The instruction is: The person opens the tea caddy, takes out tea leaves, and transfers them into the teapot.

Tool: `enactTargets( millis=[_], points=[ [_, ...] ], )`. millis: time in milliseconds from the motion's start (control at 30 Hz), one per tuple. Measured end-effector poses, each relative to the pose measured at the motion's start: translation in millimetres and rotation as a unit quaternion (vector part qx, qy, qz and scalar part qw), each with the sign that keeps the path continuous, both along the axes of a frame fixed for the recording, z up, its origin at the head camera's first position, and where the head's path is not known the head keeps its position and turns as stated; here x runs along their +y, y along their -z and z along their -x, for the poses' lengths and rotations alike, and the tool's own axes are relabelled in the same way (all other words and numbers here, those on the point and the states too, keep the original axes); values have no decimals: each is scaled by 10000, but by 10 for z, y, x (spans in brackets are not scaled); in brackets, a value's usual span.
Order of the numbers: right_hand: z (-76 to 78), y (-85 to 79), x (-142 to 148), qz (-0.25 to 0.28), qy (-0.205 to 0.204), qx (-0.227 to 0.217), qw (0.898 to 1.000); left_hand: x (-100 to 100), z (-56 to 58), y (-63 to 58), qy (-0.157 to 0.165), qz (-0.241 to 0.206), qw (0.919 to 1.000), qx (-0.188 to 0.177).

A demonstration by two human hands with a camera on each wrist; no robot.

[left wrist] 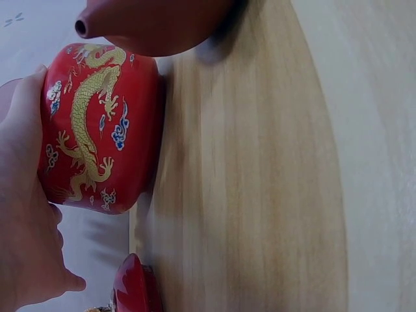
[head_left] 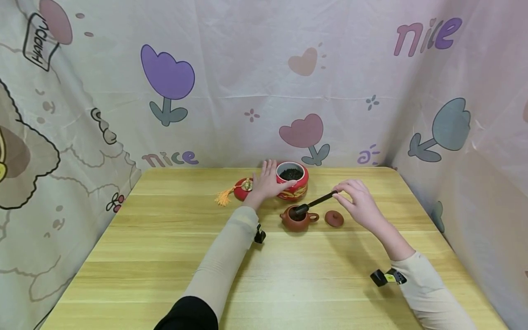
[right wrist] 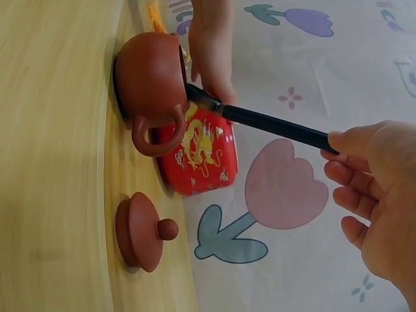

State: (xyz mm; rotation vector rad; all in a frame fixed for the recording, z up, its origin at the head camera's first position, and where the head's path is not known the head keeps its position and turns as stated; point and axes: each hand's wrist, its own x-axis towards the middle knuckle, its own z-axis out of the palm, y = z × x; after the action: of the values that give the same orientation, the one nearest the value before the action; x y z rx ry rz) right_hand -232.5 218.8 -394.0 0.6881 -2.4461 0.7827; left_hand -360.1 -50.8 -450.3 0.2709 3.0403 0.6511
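My left hand (head_left: 270,183) rests against the left side of a red jar (left wrist: 97,130) with a gold dragon, its thumb along the near rim and its fingers straight. Dark loose tea leaves (head_left: 291,174) show inside the jar. Between thumb and fingertips, my right hand (head_left: 359,201) pinches the handle end of a black tea scoop (right wrist: 279,127). The scoop slants down to the left, its head in the mouth of a small brown clay teapot (right wrist: 146,75). The teapot stands upright just in front of the jar, handle to the right.
The teapot's brown lid (right wrist: 143,234) lies on the table right of the teapot. Left of the jar is its red lid (head_left: 241,190) with a yellow tassel (head_left: 223,197). A patterned cloth (head_left: 231,68) hangs behind and beside the wooden table (head_left: 165,256).
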Motion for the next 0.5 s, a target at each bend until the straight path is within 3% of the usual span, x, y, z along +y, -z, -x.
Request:
enactTargets(
  millis=[300,500],
  points=[
    [98,39,97,588,264,-846,9943,9,-9,-12,-45,17,10000,29],
    [140,70,172,1003,409,-1068,9884,8,-12,0,-36,57,10000,72]
  ],
)
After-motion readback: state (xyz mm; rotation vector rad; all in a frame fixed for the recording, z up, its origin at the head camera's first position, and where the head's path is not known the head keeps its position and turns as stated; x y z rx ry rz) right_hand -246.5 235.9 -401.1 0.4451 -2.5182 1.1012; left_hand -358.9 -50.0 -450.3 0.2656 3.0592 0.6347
